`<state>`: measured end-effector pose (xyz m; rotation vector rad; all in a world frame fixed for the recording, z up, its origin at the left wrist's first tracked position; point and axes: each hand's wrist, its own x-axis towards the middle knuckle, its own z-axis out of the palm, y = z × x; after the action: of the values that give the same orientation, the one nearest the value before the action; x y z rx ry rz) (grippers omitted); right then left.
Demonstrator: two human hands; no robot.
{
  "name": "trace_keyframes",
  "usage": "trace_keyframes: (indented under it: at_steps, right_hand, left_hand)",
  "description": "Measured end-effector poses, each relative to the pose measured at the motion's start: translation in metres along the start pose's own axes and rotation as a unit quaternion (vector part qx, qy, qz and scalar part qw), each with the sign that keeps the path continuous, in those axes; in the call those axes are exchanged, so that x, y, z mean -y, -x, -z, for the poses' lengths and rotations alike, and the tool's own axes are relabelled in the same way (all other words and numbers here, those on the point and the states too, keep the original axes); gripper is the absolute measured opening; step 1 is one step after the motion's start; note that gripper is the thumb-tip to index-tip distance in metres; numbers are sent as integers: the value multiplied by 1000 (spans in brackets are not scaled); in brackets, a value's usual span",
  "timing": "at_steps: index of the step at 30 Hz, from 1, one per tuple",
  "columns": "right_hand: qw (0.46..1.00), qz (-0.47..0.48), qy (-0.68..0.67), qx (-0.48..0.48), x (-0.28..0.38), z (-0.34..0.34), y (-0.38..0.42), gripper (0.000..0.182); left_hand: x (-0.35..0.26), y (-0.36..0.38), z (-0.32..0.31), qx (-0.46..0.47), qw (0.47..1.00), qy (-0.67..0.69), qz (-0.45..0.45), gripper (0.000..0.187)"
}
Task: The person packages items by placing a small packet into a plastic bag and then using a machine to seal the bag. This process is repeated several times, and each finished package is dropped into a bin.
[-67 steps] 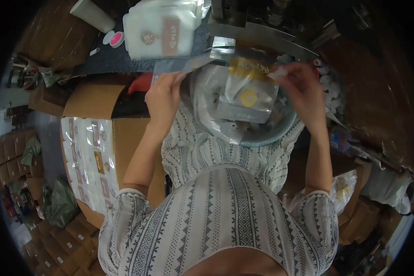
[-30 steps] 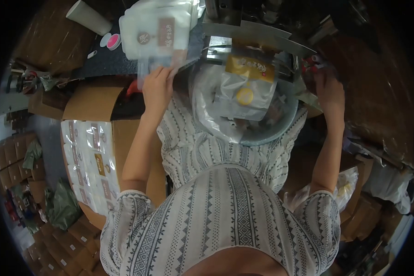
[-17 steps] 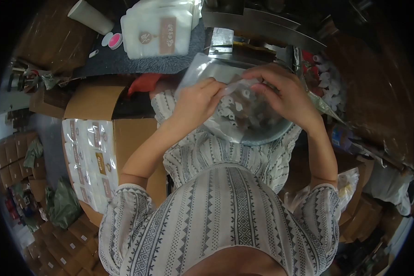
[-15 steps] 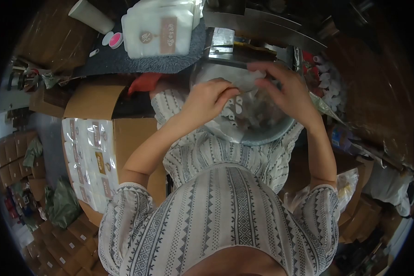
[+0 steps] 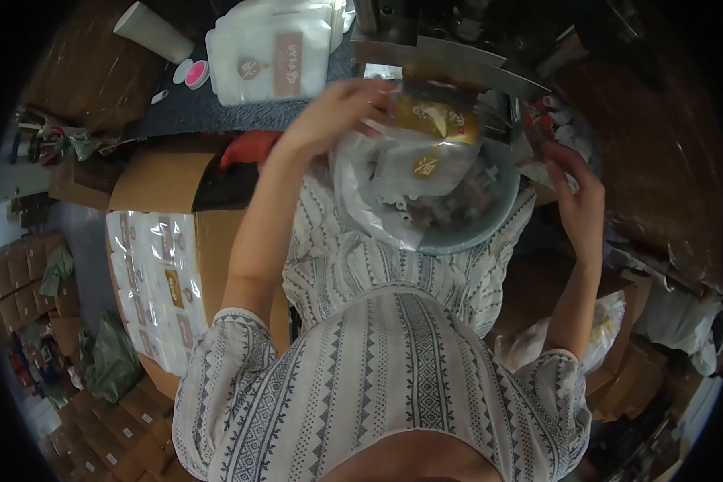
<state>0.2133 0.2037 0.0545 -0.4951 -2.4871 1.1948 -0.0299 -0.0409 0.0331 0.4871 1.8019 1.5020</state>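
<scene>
A clear pouch with a gold label (image 5: pixel 438 165) hangs from the edge of a metal machine (image 5: pixel 458 52), over a grey-blue basin (image 5: pixel 458 241) on the lap. My left hand (image 5: pixel 337 116) is at the pouch's upper left edge, fingers stretched and somewhat apart. Inside the basin, lined with clear plastic, lie small white tube-like pieces (image 5: pixel 402 210) and loose packets. My right hand (image 5: pixel 574 185) is off to the right, thumb and fingertips close together beside a pile of white and red pieces (image 5: pixel 566 128). I cannot tell what is between those fingertips.
Stacked printed white pouches (image 5: pixel 269 60) lie on a dark fuzzy cloth at upper left, near a white cup (image 5: pixel 153 32) and a small pink-filled tub (image 5: pixel 197 75). An open carton (image 5: pixel 157 281) of packed pouches stands at left. Brown boxes (image 5: pixel 104 434) fill the lower left.
Both hands were together above the basin and have moved apart, the left up and left, the right out to the right. The gold-label pouch now shows over the basin.
</scene>
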Motion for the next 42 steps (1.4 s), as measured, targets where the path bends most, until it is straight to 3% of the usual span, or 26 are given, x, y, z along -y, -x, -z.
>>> trace_keyframes:
  at_steps: [1,2,3,4,5,6,8,12,14,15,17,19,20,22,26,28,33,35,36,38,39,41,42]
  right_hand:
    - [996,-11,80,-31,-2,9,6,25]
    - [985,-24,158,-60,-6,17,9,26]
    - [985,-24,158,-59,-13,23,9,26]
    - [965,-50,252,-59,-20,28,9,25]
    - [935,-75,343,-59,-24,29,7,24]
    - [935,-74,342,-61,-23,24,4,24]
    - [932,-73,348,-66,-22,12,-6,23]
    - [967,-46,250,-12,-49,4,-31,21]
    - [963,-49,265,20,-42,0,-39,22]
    - [963,-49,266,20,-37,1,-39,22]
    - [946,-104,306,28,-28,3,-38,24]
    - [947,-118,297,37,-35,9,-37,27]
    - [948,-130,288,45,-38,10,-37,30]
    - [958,-128,253,49,-41,9,-40,33]
    - [974,-124,185,36,-53,7,-41,30]
    - [982,-112,144,38,-67,4,-41,34]
    - [988,-106,110,14,-60,6,-35,37]
    - [984,-126,89,-91,-28,3,-31,32]
    - [984,-127,89,-90,-14,0,-31,32]
    - [988,-30,116,-92,12,-14,-31,22]
    - [988,-30,115,-94,21,-23,-31,22]
    - [980,180,79,-27,37,-41,-32,17]
    - [980,178,79,-29,45,-50,-31,17]
  left_hand:
    - [8,-9,33,-55,994,-24,-86,42]
    - [16,-20,76,-192,953,-155,-174,50]
    - [26,-31,119,-321,869,-280,-252,58]
    - [35,-43,154,-387,785,-443,-192,70]
    - [46,-50,175,-438,668,-588,-125,82]
    - [57,-51,175,-439,667,-589,-126,82]
    - [72,-53,165,-433,755,-466,-158,101]
    - [72,-44,133,-446,763,-459,-91,105]
    - [79,-47,123,-513,689,-509,-55,96]
    - [80,-44,116,-513,690,-508,-55,96]
    - [77,-30,96,-501,638,-548,-205,85]
    - [74,-1,51,-325,693,-620,-175,74]
    - [84,7,39,-325,693,-620,-174,74]
    - [108,17,23,-286,719,-562,-293,64]
    - [95,29,43,-297,709,-589,-249,44]
    - [82,34,51,-269,742,-560,-253,26]
    - [65,55,35,-276,788,-487,-258,14]
    - [56,61,21,-283,801,-448,-278,13]
    - [51,64,14,-275,806,-436,-290,13]
    - [43,66,0,-266,811,-424,-302,13]
    - [39,66,-7,-262,808,-423,-315,13]
    - [31,67,-17,-256,805,-422,-329,14]
    - [28,67,-21,-238,804,-420,-347,13]
